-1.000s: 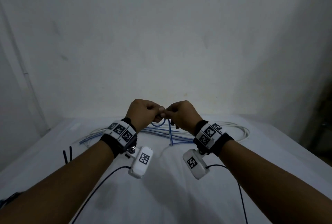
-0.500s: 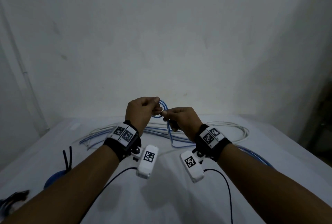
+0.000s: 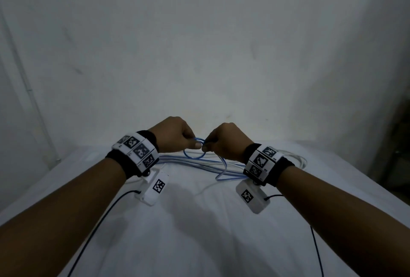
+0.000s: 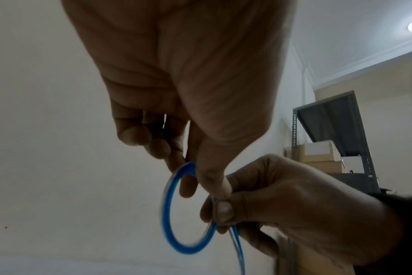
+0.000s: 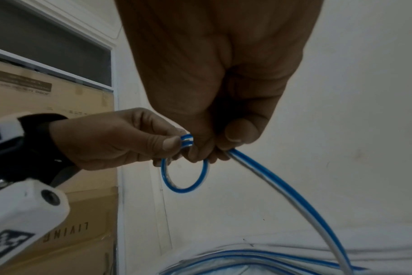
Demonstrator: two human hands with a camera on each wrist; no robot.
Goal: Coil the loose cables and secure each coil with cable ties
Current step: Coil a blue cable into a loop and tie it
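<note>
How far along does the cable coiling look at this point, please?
Early. Done: one small loop of the blue-and-white cable is formed. In hand: left hand and right hand pinch it where it crosses. Left: most of the cable lies loose on the table; no tie shows on it.

Bare white counter (image 3: 199, 232) lies open between the forearms, crossed only by thin black wires (image 3: 93, 228) near each arm. Farther back, loose blue-and-white cable (image 3: 199, 164) sprawls across the counter beneath both hands. A plain wall (image 3: 199, 54) closes the far side; a metal shelf (image 4: 341, 130) stands off right.
</note>
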